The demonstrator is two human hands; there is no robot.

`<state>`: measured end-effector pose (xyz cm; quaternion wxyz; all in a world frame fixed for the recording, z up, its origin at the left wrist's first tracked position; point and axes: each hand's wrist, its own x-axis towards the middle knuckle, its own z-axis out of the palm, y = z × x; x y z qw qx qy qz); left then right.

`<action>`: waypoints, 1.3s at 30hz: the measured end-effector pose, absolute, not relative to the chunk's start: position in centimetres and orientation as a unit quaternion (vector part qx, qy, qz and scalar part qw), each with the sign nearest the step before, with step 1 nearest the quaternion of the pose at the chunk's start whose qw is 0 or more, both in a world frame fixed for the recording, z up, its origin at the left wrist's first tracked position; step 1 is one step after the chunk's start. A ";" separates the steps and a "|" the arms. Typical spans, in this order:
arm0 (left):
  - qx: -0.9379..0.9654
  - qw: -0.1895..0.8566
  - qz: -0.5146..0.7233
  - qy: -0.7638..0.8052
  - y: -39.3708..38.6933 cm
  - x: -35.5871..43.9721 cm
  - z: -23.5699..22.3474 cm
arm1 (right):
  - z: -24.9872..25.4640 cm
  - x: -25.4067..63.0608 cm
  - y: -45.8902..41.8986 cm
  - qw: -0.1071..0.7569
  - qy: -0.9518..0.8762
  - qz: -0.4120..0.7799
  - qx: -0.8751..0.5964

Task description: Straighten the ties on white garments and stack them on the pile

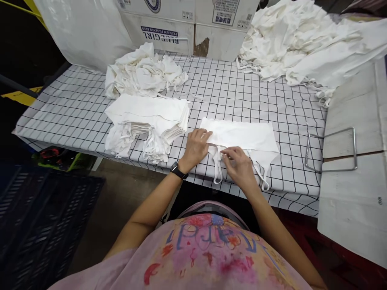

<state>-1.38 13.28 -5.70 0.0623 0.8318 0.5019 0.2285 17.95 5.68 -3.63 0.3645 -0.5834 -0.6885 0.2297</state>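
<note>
A white camisole [242,135] with thin straps lies spread on the table near its front edge, its wide band away from me and its straps towards me. My left hand [196,147] is closed over the left end of the band, fingertips on the cloth. Just right of it, my right hand [238,163] pinches at a thin strap [218,155] below the band; its fingertips partly hide the spot. Left of my hands sits a neat stack of folded white camisoles [148,110], with bunched straps [157,145] hanging at its front.
A checked cloth covers the table [223,92]. Behind the stack lies a loose white heap [142,72]; a bigger heap [290,40] fills the back right. Cardboard boxes [217,40] stand behind. At right, a metal wire frame [353,149] rests by a cardboard flap [347,201].
</note>
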 end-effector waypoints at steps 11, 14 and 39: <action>0.817 0.069 0.253 0.513 12.8 -3.6 -6.2 | -4.6 16.4 -0.6 0.297 -0.786 0.207 -0.501; 0.824 0.061 0.226 0.516 12.3 -3.5 -5.8 | -4.4 16.4 -0.9 0.292 -0.801 0.194 -0.485; 0.881 0.049 0.196 0.427 8.7 -1.4 -5.7 | -4.3 23.9 0.1 0.281 -0.616 0.107 -0.729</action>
